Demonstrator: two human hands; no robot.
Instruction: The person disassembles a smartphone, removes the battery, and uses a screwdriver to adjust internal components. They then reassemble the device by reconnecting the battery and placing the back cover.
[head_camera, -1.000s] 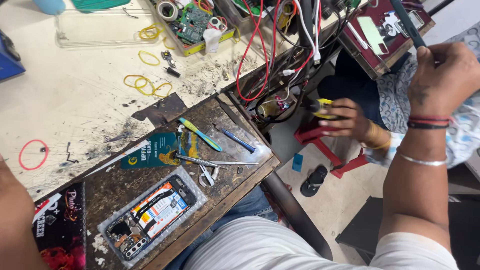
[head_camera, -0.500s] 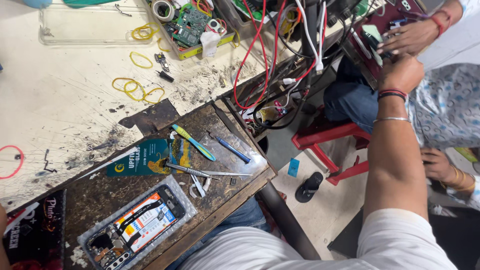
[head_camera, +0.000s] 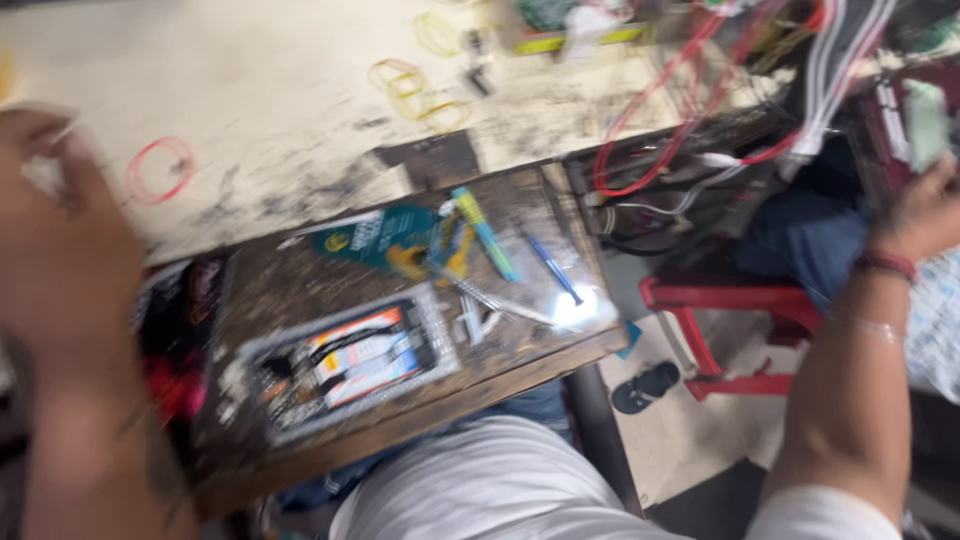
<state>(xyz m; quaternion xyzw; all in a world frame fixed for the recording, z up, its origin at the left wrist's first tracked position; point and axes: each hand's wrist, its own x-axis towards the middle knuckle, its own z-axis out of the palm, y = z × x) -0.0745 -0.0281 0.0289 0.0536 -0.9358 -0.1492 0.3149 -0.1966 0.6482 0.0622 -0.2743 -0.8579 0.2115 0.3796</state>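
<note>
The view is motion-blurred. My left hand is raised close to the camera at the left edge, over the pale worktop; whether it holds anything cannot be told. My right hand, with a red thread and a bangle on its wrist, reaches far right to a maroon box with a pale green piece on it; its fingers are blurred. Between my arms lies an opened phone on a worn wooden board, beside a teal card, tweezers and a blue tool.
A red rubber band and yellow rubber bands lie on the stained worktop. Red and white wires tangle at the back right. A red stool and a dark sandal are on the floor below.
The camera swung left and down. My left hand rose into view at the left. My right hand stays stretched toward the maroon box.
</note>
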